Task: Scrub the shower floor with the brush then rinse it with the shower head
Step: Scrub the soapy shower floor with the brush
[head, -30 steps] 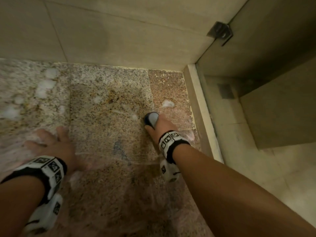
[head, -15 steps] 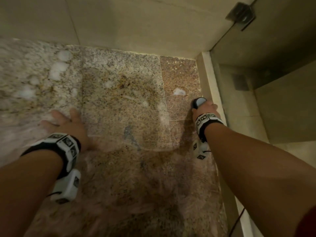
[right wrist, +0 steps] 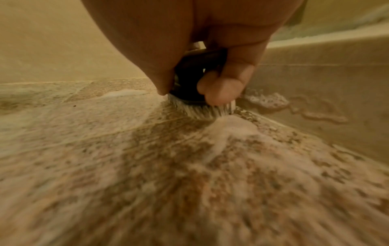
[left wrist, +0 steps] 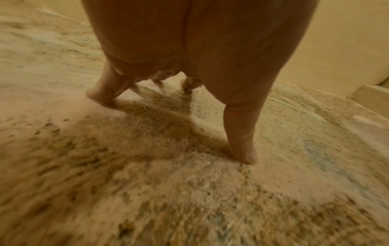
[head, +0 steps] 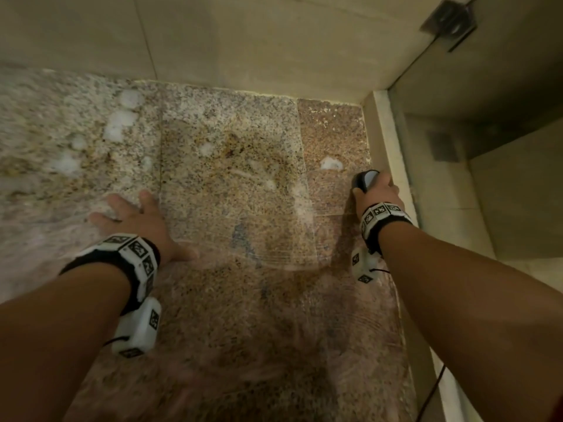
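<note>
The speckled granite shower floor (head: pixel 231 184) is wet and streaked with foam. My right hand (head: pixel 376 193) grips a small dark round brush (head: pixel 364 181) at the floor's right edge, against the raised curb. In the right wrist view the brush (right wrist: pixel 194 78) has pale bristles (right wrist: pixel 202 110) pressed onto the wet stone, with my fingers (right wrist: pixel 223 89) curled round its body. My left hand (head: pixel 134 217) rests spread on the floor at the left; in the left wrist view its fingertips (left wrist: pixel 101 98) and thumb touch the foamy stone (left wrist: pixel 189 191). No shower head shows in any view.
A pale raised curb (head: pixel 387 166) borders the floor on the right, with a glass panel and metal hinge (head: pixel 451 21) above it. Beige wall tiles (head: pixel 243 38) close off the far side. White foam blobs (head: pixel 117 124) lie at the far left, one (head: pixel 329 163) near the brush.
My right hand has swept the brush from the middle of the floor to the right, up against the curb. My left hand has stayed planted on the floor.
</note>
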Demonstrator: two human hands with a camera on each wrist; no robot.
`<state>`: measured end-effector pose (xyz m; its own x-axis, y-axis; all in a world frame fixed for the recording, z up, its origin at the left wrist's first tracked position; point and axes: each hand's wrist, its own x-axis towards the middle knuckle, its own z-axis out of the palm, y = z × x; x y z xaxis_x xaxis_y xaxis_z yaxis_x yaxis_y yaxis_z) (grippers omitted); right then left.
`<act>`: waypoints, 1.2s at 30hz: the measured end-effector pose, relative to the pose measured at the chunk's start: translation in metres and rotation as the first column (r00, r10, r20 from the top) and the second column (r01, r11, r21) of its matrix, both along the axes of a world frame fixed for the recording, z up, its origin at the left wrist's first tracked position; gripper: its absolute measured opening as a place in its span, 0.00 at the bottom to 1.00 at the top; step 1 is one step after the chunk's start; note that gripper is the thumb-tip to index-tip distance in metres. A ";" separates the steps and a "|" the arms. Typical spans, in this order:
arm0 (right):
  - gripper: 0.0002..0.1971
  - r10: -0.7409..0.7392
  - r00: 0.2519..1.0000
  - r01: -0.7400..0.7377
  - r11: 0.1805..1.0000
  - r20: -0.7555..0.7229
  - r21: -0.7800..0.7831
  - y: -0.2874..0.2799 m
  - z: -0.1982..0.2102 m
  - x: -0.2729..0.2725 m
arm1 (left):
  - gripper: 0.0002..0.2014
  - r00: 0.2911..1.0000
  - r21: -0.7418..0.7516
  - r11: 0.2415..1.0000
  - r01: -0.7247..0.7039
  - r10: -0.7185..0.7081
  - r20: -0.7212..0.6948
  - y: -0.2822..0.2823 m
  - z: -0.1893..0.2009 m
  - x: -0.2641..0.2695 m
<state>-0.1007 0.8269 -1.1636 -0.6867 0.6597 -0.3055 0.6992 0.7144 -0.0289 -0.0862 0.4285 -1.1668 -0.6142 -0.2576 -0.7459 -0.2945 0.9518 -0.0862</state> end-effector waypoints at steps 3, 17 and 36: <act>0.31 -0.019 0.998 0.017 0.999 -0.059 -0.033 -0.004 -0.002 -0.014 | 0.78 1.000 0.012 1.000 0.014 -0.014 -0.025 -0.004 -0.006 0.001; 0.35 0.149 0.986 -0.156 0.981 -0.069 -0.113 -0.016 -0.008 0.014 | 0.71 0.995 0.016 0.999 0.036 -0.034 -0.098 -0.008 -0.008 0.004; 0.34 0.213 0.974 -0.223 0.956 -0.075 -0.189 -0.049 -0.004 0.004 | 0.72 0.986 -0.026 0.988 -0.154 0.152 -0.075 -0.020 -0.010 -0.019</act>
